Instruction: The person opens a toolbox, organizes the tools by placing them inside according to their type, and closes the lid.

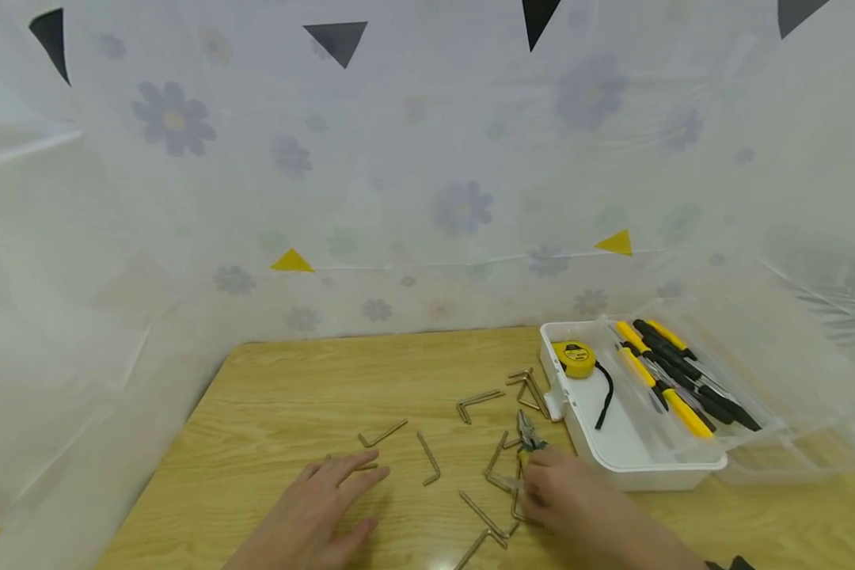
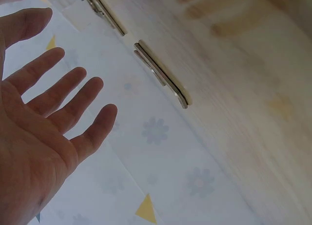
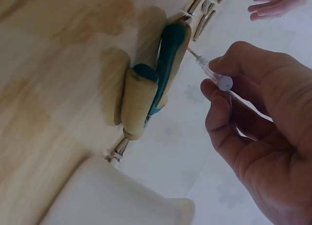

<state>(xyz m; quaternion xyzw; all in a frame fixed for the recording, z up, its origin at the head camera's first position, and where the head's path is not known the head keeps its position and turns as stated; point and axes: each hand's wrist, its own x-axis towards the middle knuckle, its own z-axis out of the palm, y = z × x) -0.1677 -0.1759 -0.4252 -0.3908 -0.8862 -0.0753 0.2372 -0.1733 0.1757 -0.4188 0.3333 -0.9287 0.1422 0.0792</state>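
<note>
My right hand (image 1: 559, 483) pinches a small screwdriver with a clear handle (image 3: 209, 69) between thumb and fingers; its thin metal shaft points away from the palm. Beside that hand lie pliers (image 1: 529, 434) with green and cream grips (image 3: 139, 100), their metal jaws toward the back of the table. With fingers spread and nothing in it, my left hand (image 1: 313, 511) hovers at the front left, palm showing in its wrist view. Near its fingertips is an L-shaped hex key (image 1: 383, 434), and another hex key (image 1: 430, 459) lies to the right.
More hex keys (image 1: 479, 402) are scattered over the wooden table (image 1: 292, 388). At the right stands a white toolbox (image 1: 634, 475) with a yellow tape measure (image 1: 575, 359) inside. Its clear lid (image 1: 791, 467) leans open, with several yellow and black tools (image 1: 684, 380) there. A flowered curtain surrounds the table.
</note>
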